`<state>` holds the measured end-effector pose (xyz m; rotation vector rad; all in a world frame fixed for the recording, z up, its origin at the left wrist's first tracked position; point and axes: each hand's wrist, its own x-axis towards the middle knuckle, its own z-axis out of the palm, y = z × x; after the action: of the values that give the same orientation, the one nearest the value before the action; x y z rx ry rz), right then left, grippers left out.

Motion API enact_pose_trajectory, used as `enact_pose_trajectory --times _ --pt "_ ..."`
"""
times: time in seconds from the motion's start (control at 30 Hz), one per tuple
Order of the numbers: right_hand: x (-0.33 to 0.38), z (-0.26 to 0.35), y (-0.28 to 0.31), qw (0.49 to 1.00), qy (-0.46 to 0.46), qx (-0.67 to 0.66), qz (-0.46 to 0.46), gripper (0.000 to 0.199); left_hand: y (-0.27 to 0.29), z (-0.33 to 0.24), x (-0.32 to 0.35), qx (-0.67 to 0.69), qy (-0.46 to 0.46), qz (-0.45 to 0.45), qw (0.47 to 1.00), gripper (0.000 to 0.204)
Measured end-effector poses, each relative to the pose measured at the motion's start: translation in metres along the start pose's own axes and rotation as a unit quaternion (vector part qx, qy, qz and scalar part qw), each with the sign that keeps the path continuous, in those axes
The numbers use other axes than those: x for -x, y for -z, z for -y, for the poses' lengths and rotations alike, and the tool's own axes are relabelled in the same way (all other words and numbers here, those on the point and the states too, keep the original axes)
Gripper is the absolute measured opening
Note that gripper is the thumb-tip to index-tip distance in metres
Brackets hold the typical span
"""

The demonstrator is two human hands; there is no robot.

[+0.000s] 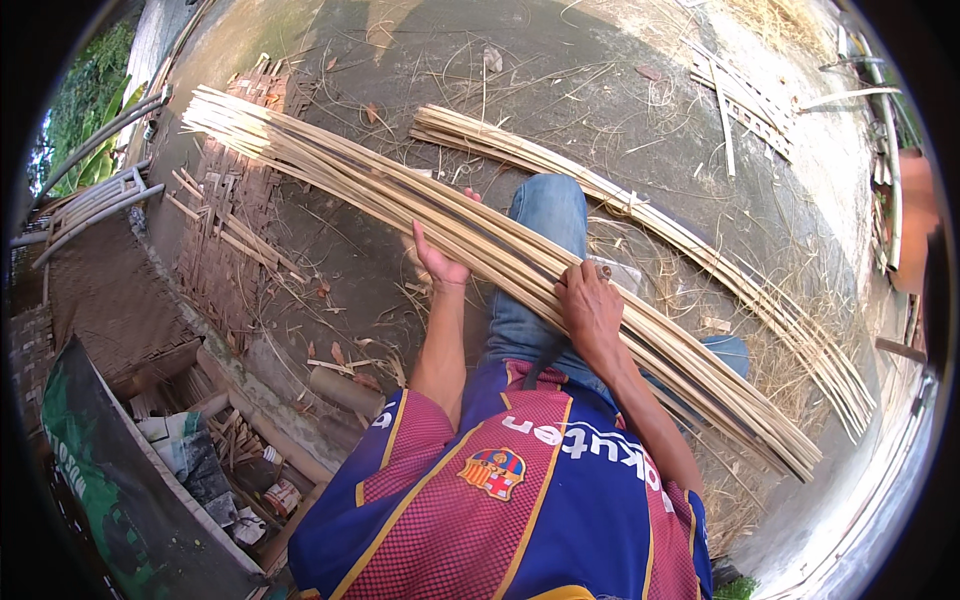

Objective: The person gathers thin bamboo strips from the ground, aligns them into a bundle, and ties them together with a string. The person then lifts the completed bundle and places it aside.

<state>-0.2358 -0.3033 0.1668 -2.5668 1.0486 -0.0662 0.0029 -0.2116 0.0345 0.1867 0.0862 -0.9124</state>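
Note:
A long bundle of pale bamboo strips (380, 190) lies slantwise across my lap, from upper left to lower right, its strips slightly fanned at both ends. My left hand (440, 262) cradles it from beneath, thumb standing up on the near side and fingertips showing past the far edge; the rest of its fingers are hidden under the strips. Farther right, my right hand (592, 312) is closed over the bundle from above, knuckles up, with a ring on one finger. Beneath the strips my jeans-clad knee (548, 215) shows.
A second bundle of strips (660, 215) lies on the ground beyond my knee. Woven bamboo matting (235, 200) with loose pieces is at the left. At lower left stands a dark-sided bin (130, 480) of scraps. Shavings litter the ground; a split-bamboo panel (745, 105) lies upper right.

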Motion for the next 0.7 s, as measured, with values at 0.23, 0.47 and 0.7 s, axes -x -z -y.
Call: enact_pose_trajectory --times 0.23,0.47,0.7 --pt "0.006 -0.005 -0.003 0.997 0.076 0.007 -0.031 0.019 -0.002 0.000 -0.001 -0.022 -0.004 0.006 1.000 0.088" --pt "0.015 0.003 0.024 0.995 0.033 -0.093 0.004 0.018 0.002 0.000 -0.001 -0.022 -0.002 0.002 1.000 0.089" --pt "0.010 -0.008 0.035 0.993 0.063 -0.094 0.025 0.009 0.000 -0.001 -0.001 0.017 0.001 -0.006 1.000 0.086"
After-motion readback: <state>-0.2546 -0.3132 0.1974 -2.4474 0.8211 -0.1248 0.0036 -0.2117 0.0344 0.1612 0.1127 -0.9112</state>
